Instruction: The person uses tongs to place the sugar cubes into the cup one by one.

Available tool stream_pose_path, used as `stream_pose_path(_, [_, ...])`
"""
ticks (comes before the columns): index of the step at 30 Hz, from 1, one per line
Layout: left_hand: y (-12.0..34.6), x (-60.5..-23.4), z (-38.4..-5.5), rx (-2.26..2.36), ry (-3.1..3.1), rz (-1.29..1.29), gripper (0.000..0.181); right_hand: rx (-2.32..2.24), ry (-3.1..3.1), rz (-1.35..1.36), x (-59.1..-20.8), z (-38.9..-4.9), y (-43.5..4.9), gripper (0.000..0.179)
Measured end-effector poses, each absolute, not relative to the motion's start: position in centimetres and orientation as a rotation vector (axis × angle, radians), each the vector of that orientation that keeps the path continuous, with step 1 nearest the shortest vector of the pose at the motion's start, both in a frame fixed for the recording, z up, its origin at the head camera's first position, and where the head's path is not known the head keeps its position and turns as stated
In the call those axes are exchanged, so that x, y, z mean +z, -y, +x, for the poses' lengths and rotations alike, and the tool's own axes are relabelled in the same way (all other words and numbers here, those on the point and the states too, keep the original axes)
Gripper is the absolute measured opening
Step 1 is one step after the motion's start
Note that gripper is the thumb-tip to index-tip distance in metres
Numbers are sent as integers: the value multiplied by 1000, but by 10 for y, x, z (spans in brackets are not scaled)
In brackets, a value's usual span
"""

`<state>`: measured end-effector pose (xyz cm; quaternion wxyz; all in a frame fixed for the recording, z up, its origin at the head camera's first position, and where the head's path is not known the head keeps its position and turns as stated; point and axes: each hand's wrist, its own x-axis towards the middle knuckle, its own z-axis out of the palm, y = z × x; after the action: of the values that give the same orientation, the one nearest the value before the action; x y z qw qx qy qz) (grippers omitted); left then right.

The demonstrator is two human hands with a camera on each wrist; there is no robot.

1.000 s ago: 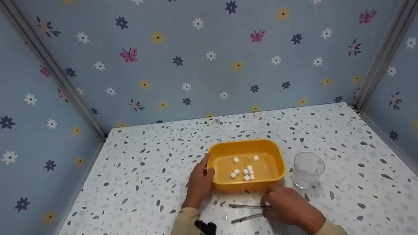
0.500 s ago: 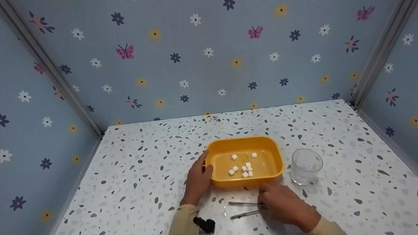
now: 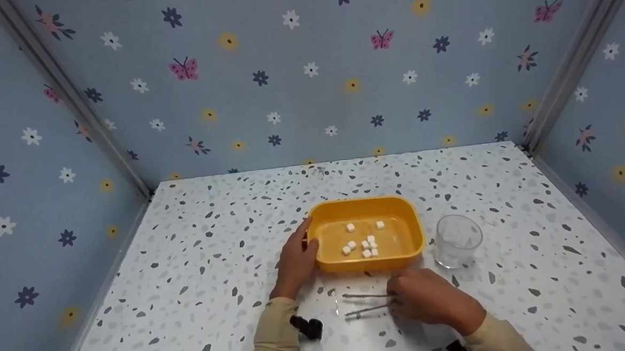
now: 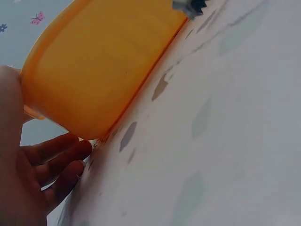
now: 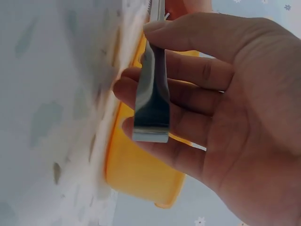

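My right grip [image 3: 431, 299] pinches the tongs [image 5: 153, 108] at six o'clock from the yellow box [image 3: 368, 264] my left grip [image 3: 297, 263] pinches. I think I'm getting ready; next needs lifting toward the cubes [image 3: 367, 253].

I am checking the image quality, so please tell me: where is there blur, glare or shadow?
Head view: table fairly sharp, soft shadow beneath the right hand; left wrist view: table pale and soft-focused; right wrist view: bright reflections on the metal tongs, table behind blurred.
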<state>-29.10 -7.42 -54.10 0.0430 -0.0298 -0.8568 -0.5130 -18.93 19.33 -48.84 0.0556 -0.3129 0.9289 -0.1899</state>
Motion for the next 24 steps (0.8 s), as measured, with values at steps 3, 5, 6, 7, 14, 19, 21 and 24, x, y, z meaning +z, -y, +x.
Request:
stream_pose_path(3, [75,-542,-290,-1554,2624,-95,56,-617,-2778,-947,-481,-189,-197,12])
stream_pose_path(5, [76,-542,-290,-1543,2625,-91,55,-648,-2766,-962,-476,-189,-199,12])
stream_pose_path(6, [76,-543,-290,-1539,2627,-89,55,-661,-2766,-974,-474,-189,-200,12])
stream_pose_path(7, [76,-543,-290,-1538,2625,-94,56,-677,-2762,-981,-471,-190,-201,12])
stream_pose_path(14, [74,-539,-295,-1560,2624,-89,58,-721,-2754,-1003,-450,-195,-205,18])
stream_pose_path(19, [76,-540,-294,-1553,2627,-88,59,-734,-2815,-912,-436,-201,-207,16])
stream_pose_path(21, [76,-541,-293,-1557,2626,-92,59,-753,-2839,-864,-434,-203,-208,14])
stream_pose_path(24, [76,-542,-290,-1570,2622,-97,58,-767,-2849,-839,-435,-205,-208,11])
